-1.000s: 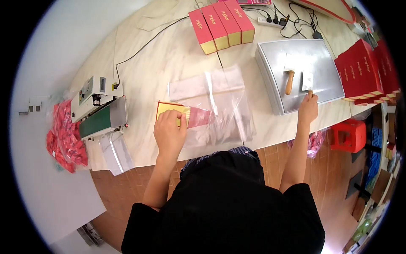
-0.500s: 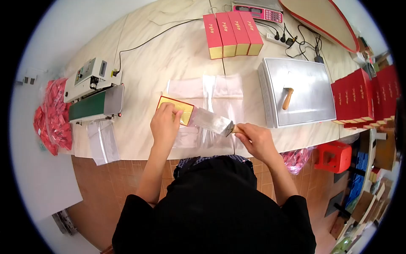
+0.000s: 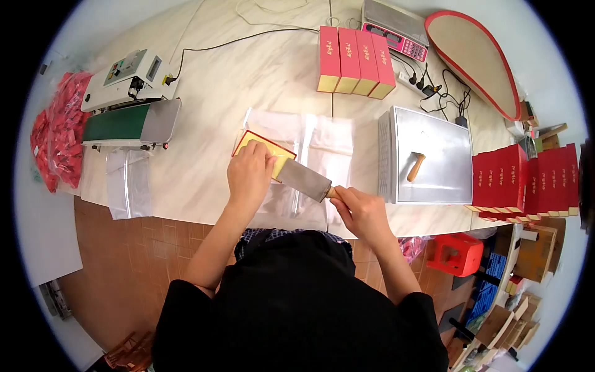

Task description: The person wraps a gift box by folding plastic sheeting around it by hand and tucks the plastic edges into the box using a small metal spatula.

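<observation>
A red-edged yellow box (image 3: pixel 280 155) lies on a clear plastic bag (image 3: pixel 331 158) in the middle of the table. My left hand (image 3: pixel 248 177) is closed on the box, its fingertips bunched together on the yellow face. In my right hand (image 3: pixel 364 209) is the wooden handle of a scraper (image 3: pixel 305 180) with a wide, flat metal blade. The blade slants up to the left, and its far end meets the right part of the yellow face. My left hand and the box's red rim hide the rest of the box.
Four-sided metal unit (image 3: pixel 437 158) with a wooden-handled tool (image 3: pixel 416 167) on top stands right. Red boxes (image 3: pixel 356 62) sit behind; more red boxes (image 3: pixel 499 180) stand far right. A sealing machine (image 3: pixel 127 99), plastic bags (image 3: pixel 129 186) and red packets (image 3: pixel 59 133) are left.
The view has shifted, so the table's contents appear displaced. The scraper's blade now lies over the box's right end at a steeper slant. Both hands keep their holds.
</observation>
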`<move>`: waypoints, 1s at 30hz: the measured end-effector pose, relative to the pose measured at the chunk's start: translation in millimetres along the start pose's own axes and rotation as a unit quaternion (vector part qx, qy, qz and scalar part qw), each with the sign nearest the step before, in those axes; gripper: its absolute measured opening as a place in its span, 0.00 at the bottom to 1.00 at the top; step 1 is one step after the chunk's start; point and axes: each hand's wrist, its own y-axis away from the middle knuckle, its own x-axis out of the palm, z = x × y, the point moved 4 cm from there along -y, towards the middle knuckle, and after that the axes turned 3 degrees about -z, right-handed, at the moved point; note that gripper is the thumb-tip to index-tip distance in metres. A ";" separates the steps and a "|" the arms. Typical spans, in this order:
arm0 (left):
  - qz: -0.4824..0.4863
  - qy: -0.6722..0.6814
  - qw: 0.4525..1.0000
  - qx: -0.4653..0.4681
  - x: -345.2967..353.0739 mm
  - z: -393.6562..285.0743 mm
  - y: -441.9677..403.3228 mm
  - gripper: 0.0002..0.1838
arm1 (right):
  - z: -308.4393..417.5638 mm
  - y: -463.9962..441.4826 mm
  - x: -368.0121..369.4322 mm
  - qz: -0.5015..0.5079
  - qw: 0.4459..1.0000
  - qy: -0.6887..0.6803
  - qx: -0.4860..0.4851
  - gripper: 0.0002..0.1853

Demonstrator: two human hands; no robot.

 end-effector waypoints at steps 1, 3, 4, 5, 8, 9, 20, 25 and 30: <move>-0.001 0.003 1.000 -0.001 -2.0 0.4 -0.6 0.10 | 3.0 -1.7 1.0 0.005 1.000 0.009 0.000 0.08; -0.001 0.043 0.999 -0.010 -10.2 0.6 -3.0 0.10 | 7.1 -5.0 3.8 0.011 1.000 0.019 0.000 0.08; -0.001 0.044 0.999 -0.011 -14.4 3.2 -3.7 0.10 | 8.3 -6.8 5.8 0.008 1.000 0.021 -0.003 0.08; 0.033 0.071 0.996 0.032 -16.7 4.2 -4.1 0.09 | 9.5 -8.9 7.7 0.004 1.000 0.022 -0.007 0.08; 0.094 0.117 0.980 0.132 -25.8 8.2 -4.9 0.08 | 13.9 -15.5 13.8 0.003 1.000 0.020 -0.008 0.08; 0.120 0.134 0.965 0.189 -27.2 7.7 -3.4 0.08 | 15.5 -17.6 16.2 0.004 1.000 0.020 -0.008 0.08; 0.136 0.131 0.933 0.307 -32.6 31.1 -18.6 0.08 | 18.4 -33.4 26.6 0.011 1.000 0.018 0.002 0.09; 0.165 0.153 0.926 0.302 -30.2 38.4 -31.9 0.07 | 16.5 -32.7 28.3 0.001 1.000 0.020 -0.009 0.09; 0.166 0.148 0.925 0.309 -23.3 37.2 -40.3 0.06 | 14.2 -32.0 28.8 0.009 0.999 0.027 -0.018 0.10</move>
